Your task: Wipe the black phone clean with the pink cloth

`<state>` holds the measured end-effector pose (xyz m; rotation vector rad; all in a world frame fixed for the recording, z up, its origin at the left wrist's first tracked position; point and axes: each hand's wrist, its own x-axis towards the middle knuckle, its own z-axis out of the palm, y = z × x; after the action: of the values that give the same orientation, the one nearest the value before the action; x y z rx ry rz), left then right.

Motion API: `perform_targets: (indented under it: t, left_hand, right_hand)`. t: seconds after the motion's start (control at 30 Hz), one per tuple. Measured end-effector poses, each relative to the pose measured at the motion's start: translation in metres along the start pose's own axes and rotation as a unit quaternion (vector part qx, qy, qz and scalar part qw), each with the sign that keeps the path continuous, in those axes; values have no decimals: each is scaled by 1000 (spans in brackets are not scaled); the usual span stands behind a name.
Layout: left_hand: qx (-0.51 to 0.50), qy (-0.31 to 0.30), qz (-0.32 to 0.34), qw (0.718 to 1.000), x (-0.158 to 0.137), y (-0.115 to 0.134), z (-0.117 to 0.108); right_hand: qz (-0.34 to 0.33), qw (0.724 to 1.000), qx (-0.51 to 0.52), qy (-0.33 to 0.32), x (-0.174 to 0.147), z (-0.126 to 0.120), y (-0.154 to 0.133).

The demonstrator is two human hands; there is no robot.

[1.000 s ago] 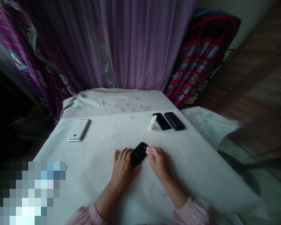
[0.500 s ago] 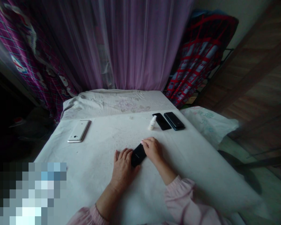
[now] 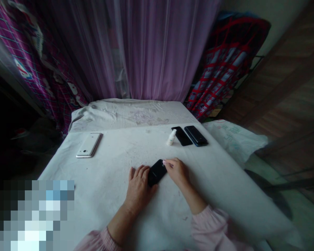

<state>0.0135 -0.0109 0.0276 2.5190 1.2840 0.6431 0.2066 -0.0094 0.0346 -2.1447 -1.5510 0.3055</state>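
Note:
A black phone (image 3: 156, 173) lies back side up on the white tablecloth, slanted away to the right. My left hand (image 3: 140, 181) holds its lower left end, the thumb along the near edge and the fingers along the far one. At the phone's far right corner, beside the camera, my right hand (image 3: 176, 170) pinches a small pink cloth (image 3: 164, 162) against it. Most of the cloth is hidden by the fingers. Beyond the hands stands a small white spray bottle (image 3: 171, 138), upright.
Right of the bottle lie a flat black phone (image 3: 183, 136) and a thicker dark stack of phones (image 3: 196, 136). A white phone (image 3: 89, 145) rests at the left of the table (image 3: 107, 195). Purple curtains (image 3: 157, 52) hang behind; a plastic bag (image 3: 235, 137) sits beyond the right edge.
My right hand has shifted slightly right and nearer with the pink cloth, uncovering more of the phone's far end and its camera. My left hand keeps its hold.

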Motion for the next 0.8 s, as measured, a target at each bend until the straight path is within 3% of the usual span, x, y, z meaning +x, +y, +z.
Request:
perform_targets:
  t: [0.17, 0.33, 0.57, 0.7, 0.8]
  left_hand:
    - [7, -4, 3, 1000, 0, -2, 0]
    - [27, -2, 18, 999, -3, -13, 1]
    - [63, 61, -34, 996, 3, -32, -4]
    - [65, 51, -54, 995, 4, -25, -11]
    - [63, 49, -50, 996, -2, -13, -9]
  right_hand:
    - [6, 1000, 4, -26, 20, 6, -15]
    - [-37, 998, 42, -18, 21, 4, 0]
    - [-96, 990, 85, -66, -12, -14, 10]
    - [-129, 979, 117, -106, -32, -15, 2]
    - [-138, 977, 140, -80, -34, -9, -2]
